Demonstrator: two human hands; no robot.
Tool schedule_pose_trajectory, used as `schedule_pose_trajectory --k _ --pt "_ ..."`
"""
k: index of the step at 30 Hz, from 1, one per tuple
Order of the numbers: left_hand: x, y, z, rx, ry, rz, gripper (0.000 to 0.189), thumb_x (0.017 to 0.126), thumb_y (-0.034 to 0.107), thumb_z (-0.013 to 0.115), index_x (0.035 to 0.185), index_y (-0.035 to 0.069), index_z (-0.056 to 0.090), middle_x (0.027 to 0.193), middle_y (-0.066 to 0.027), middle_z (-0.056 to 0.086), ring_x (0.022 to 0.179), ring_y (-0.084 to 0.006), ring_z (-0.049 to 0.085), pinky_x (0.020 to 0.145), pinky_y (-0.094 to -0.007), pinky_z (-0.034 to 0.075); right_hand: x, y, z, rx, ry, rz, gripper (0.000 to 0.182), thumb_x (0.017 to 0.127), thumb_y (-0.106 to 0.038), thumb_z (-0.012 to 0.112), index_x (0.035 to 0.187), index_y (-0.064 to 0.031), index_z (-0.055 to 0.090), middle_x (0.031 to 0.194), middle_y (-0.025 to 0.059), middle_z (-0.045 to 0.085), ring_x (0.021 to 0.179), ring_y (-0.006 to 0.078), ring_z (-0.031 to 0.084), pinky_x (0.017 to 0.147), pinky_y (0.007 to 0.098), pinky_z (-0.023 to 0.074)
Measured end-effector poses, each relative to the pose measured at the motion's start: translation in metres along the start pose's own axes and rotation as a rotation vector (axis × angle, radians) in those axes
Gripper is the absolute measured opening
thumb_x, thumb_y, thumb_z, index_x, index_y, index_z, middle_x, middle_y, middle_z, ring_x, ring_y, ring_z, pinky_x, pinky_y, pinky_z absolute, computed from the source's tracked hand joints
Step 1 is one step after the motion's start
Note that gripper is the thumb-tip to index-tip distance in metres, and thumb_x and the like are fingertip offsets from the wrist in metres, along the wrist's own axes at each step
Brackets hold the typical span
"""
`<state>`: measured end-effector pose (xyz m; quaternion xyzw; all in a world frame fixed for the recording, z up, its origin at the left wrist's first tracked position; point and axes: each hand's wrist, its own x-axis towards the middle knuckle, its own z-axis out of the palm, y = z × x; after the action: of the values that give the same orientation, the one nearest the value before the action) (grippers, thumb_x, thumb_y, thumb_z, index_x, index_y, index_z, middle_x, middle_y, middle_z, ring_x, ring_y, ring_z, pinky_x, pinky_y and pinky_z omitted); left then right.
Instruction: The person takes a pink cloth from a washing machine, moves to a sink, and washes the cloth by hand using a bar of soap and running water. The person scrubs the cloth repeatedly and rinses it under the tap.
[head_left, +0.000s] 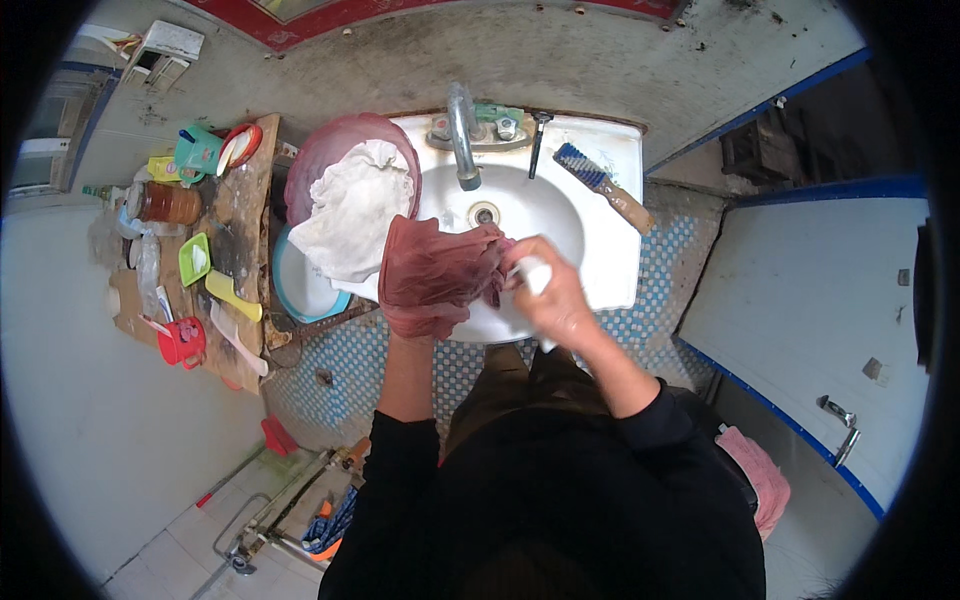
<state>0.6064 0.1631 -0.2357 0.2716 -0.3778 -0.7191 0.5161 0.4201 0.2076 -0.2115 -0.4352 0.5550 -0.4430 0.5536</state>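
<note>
Over the near part of the white washbasin (566, 217), a thin reddish-brown cloth (442, 262) drapes over my left hand (420, 322). The fabric hides the fingers, and the hand bears it up from below. Against the cloth's right end, my right hand (555, 296) is closed around a white object (535, 274). Motion blur keeps me from telling what that object is. The cloth is bunched and darker where the right hand meets it. Above the drain (484, 215) hangs the spout of a metal faucet (463, 142).
A scrub brush (604, 187) and a black-handled tool (538, 146) lie on the basin's rim. At left, a pink translucent bowl (304, 176) holds a white cloth (360, 202), above a blue-rimmed basin (283, 266). A wooden shelf (240, 195) bears a red mug (180, 341) and a jar (169, 204).
</note>
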Motion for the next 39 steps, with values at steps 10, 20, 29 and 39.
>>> schedule_pose_trajectory --k 10,20,29,39 --pt "0.014 0.016 0.018 0.410 0.110 0.022 0.039 0.097 0.017 0.053 0.132 0.000 0.046 0.124 -0.0104 0.058 0.105 -0.0208 0.059 0.090 -0.0292 0.051 0.033 0.020 -0.033 0.255 -0.287 0.230 0.011 0.082 -0.001 0.064 0.085 -0.0077 0.056 0.082 -0.0018 0.056 0.071 0.0085 0.057 0.060 0.0250 0.0474" --pt "-0.001 0.014 -0.030 -0.153 0.197 -0.239 0.047 0.095 0.016 0.054 0.136 -0.005 0.044 0.126 -0.0135 0.058 0.108 -0.0261 0.060 0.094 -0.0371 0.051 0.036 -0.014 -0.071 0.364 -0.030 0.009 0.014 0.077 0.003 0.070 0.075 -0.0061 0.059 0.089 0.0048 0.061 0.077 0.0143 0.059 0.061 0.0264 0.0486" --pt "0.008 0.034 0.013 -0.059 0.001 -0.671 0.054 0.093 0.022 0.059 0.139 -0.002 0.045 0.134 -0.0165 0.055 0.116 -0.0273 0.058 0.096 -0.0390 0.051 0.070 -0.042 -0.069 0.239 0.165 -0.094 0.014 0.080 -0.002 0.071 0.079 -0.0070 0.058 0.085 0.0028 0.059 0.076 0.0136 0.056 0.062 0.0273 0.0453" --pt "0.004 -0.020 -0.006 -0.260 0.049 -0.421 0.054 0.098 0.040 0.045 0.139 0.004 0.044 0.128 -0.0215 0.056 0.107 -0.0335 0.059 0.091 -0.0505 0.051 0.080 -0.004 -0.045 0.126 0.224 0.041 0.013 0.084 -0.013 0.073 0.081 -0.0088 0.061 0.082 0.0010 0.059 0.066 0.0106 0.055 0.058 0.0262 0.0462"
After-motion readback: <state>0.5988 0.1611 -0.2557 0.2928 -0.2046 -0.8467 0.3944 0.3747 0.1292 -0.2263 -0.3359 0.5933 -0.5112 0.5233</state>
